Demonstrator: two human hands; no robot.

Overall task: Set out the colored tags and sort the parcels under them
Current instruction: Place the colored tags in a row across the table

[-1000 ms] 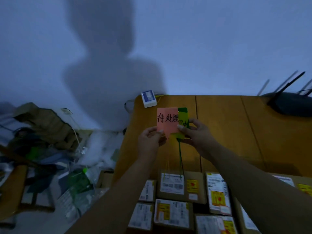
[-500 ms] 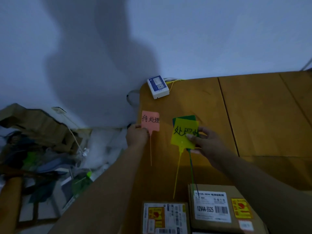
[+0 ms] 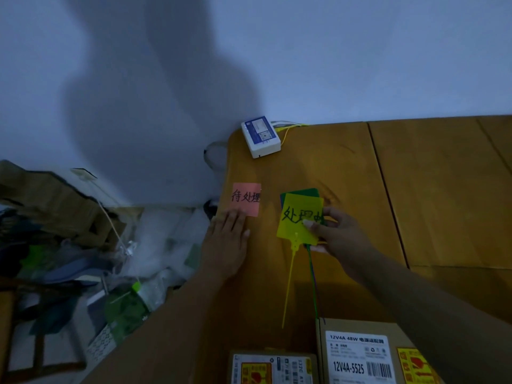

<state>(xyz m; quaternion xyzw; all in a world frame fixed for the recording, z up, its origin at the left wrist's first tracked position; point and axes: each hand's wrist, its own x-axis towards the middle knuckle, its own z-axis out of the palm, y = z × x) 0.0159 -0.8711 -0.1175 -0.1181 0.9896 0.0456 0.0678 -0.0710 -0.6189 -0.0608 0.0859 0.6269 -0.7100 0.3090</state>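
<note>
The work looks to be only beginning: the pink tag (image 3: 245,199) is lying flat near the far left edge of the wooden table (image 3: 443,189), the yellow tag (image 3: 300,218) and the green tag (image 3: 300,191) behind it are not yet set down, and the parcels (image 3: 357,356) are sitting unsorted at the near edge. The left hand (image 3: 225,243) is resting open, palm down, fingers flat over the pink tag's lower edge. To its right, the right hand (image 3: 336,238) is pinching the yellow and green tags together between thumb and fingers, their ties trailing toward the parcels.
</note>
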